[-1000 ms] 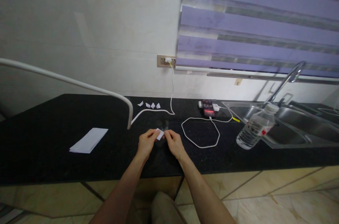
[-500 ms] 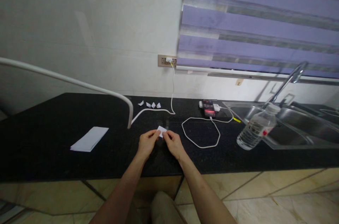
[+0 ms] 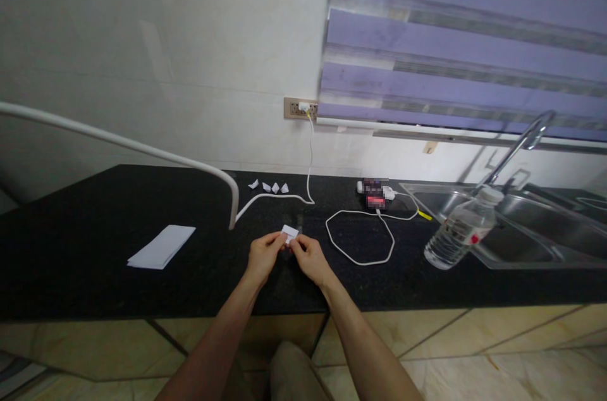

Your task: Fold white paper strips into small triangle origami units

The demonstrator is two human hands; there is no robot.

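Between my two hands is a small piece of folded white paper (image 3: 290,231), held just above the dark counter. My left hand (image 3: 263,255) pinches its left side with thumb and fingers. On the right side, my right hand (image 3: 307,255) grips it the same way, the thumbs close together. A crease or fold edge crosses the paper; its lower part is partly hidden by my fingers. Beyond my hands, several small folded white paper pieces (image 3: 275,188) stand in a row. A stack of white paper sheets (image 3: 162,246) lies to my left.
A white cable (image 3: 360,263) loops on the black counter (image 3: 213,287) right of my hands, joined to a dark device (image 3: 374,193). A clear water bottle (image 3: 459,233) stands before the steel sink (image 3: 516,230). A white bent tube (image 3: 190,162) reaches in from the left.
The paper between my fingers now shows a fold line and a different outline; before, it looked plain and flat. My hands have hardly moved. The view has shifted very slightly.
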